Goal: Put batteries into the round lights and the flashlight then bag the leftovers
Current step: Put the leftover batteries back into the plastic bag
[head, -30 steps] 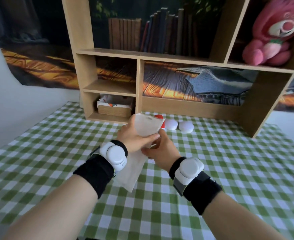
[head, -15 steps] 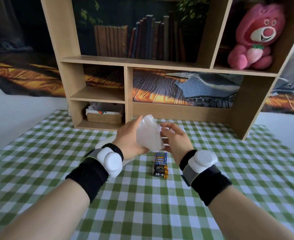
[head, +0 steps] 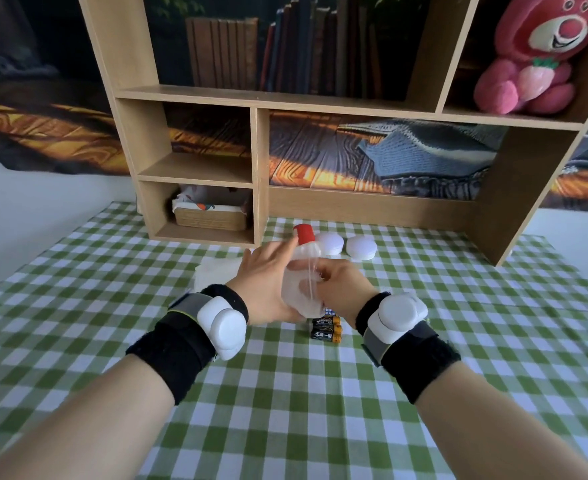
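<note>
Both hands, left hand [head: 268, 282] and right hand [head: 341, 289], hold the clear bag [head: 301, 289] above the batteries [head: 326, 329], probably emptying it before filling the lights [head: 362, 247].

Bright, even daylight fills the scene, without harsh glare. The checked tablecloth [head: 285, 410] is well lit, its white squares near blown out toward 3 o'clock. Soft, short shadows lie under the left hand [head: 268, 282] and right hand [head: 341, 289]. The shelf unit [head: 258, 168] keeps dim compartments at 12 o'clock, where the books [head: 285, 39] sink into darkness. Wide-angle distortion bends the shelf's uprights outward at 1 and 11 o'clock and stretches the forearms at 5 and 7 o'clock. The frame is slightly soft throughout.
</note>
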